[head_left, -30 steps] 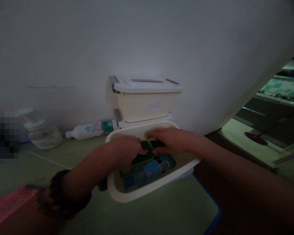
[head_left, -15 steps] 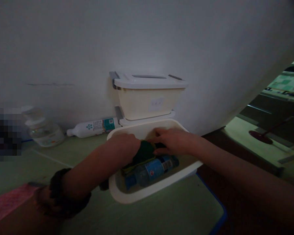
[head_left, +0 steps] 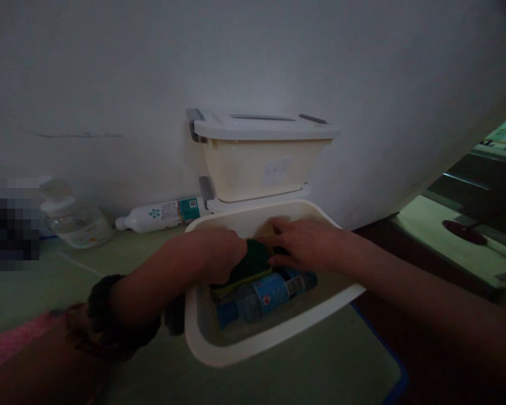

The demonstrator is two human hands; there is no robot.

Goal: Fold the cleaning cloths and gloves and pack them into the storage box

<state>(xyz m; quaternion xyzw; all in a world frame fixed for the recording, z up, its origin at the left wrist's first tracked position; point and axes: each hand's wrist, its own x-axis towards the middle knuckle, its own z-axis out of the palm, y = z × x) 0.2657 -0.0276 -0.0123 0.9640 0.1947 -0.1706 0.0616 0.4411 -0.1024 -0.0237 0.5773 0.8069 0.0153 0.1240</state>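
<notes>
Both of my hands reach into an open white plastic bin (head_left: 236, 351) on a pale green surface. My left hand (head_left: 217, 256) is curled over a dark green sponge (head_left: 253, 259) with a yellow edge and grips its left side. From the right, my right hand (head_left: 303, 244) presses its fingers on the same sponge. A blue-labelled bottle (head_left: 263, 292) lies on its side in the bin, just under the sponge. A dark band (head_left: 109, 318) sits round my left wrist.
Two lidded cream bins (head_left: 261, 163) are stacked against the white wall behind the open bin. A white bottle (head_left: 164, 214) lies on its side to the left, beside clear lidded jars (head_left: 73, 225). The green surface's blue edge (head_left: 398, 371) is at the right.
The view has drawn slightly closer and shifted. My hands stay on the sponge inside the bin, which has bunched up a little between them.
</notes>
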